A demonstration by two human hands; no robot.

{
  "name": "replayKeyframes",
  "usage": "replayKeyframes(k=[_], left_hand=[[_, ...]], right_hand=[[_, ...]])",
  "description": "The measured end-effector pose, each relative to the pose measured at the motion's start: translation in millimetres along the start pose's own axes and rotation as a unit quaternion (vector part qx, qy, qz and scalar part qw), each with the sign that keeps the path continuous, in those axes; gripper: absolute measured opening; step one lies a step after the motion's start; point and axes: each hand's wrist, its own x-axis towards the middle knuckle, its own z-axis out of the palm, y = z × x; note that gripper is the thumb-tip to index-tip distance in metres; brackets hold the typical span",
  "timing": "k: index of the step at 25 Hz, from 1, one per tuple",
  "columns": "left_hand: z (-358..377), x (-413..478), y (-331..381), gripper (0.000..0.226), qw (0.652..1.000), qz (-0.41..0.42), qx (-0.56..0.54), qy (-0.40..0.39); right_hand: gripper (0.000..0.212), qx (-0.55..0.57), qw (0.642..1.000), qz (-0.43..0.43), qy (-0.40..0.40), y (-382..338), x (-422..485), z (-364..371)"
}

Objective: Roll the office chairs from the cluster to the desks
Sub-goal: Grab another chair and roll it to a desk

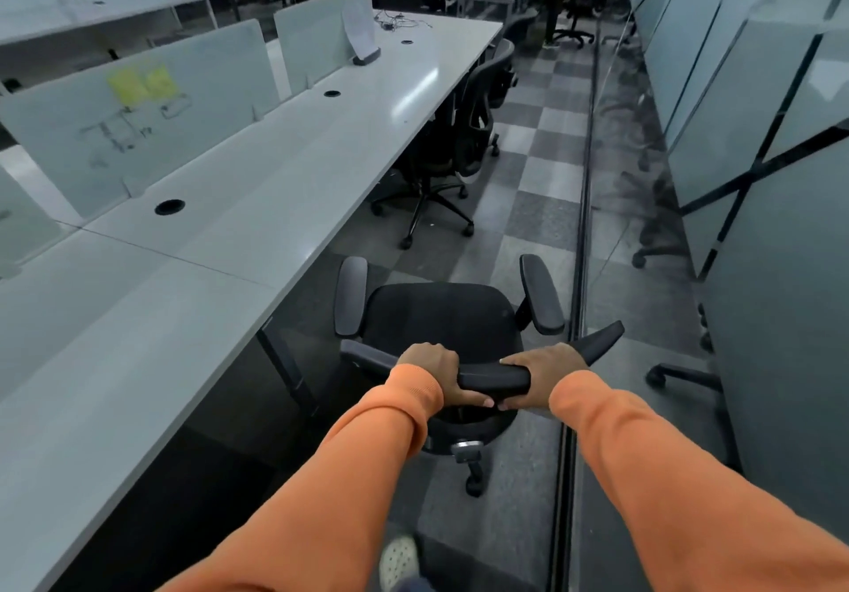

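Observation:
A black office chair [441,320] with grey armrests stands in the aisle right in front of me, its seat facing away. My left hand [436,375] and my right hand [537,375] both grip the top edge of its backrest, side by side. The chair sits just right of the long white desk [275,187], near a desk leg. Farther along the same desk another black chair [459,150] is tucked under the edge, and a third [500,67] stands beyond it.
Frosted divider panels [138,118] with yellow sticky notes run along the desk's far side. A glass wall [735,178] lines the aisle on the right and reflects the chairs. A person stands among more chairs [569,17] at the aisle's far end. My shoe [399,559] shows below.

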Motion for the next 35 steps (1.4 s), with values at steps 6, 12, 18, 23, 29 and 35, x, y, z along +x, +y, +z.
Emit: replayKeyframes(k=[6,12,18,23,29,35], left_hand=[[-50,94,-18,0.067,0.997,0.03,-0.063,-0.043],[-79,175,-56,0.082,0.993,0.111,-0.002,-0.039],[-100,224,-75,0.074,0.998,-0.002,0.05,-0.028],[-119,259,-78,0.075,0.998,-0.033,0.041,-0.021],[-136,299,-63,0.077,0.995,-0.094,-0.005,-0.035],[-146,325,-52,0.081,0.984,-0.176,-0.032,-0.014]], right_hand=[[0.086,-0.036,0.999,0.018,-0.014,63,84,-21],[0.067,-0.06,0.997,0.052,-0.018,101,156,-38],[0.059,-0.072,0.995,0.075,-0.009,122,210,-59],[0.062,-0.085,0.994,0.066,-0.003,153,256,-69],[0.06,-0.11,0.994,0.005,-0.01,199,314,-84],[0.063,-0.127,0.988,-0.088,-0.006,229,377,-106]])
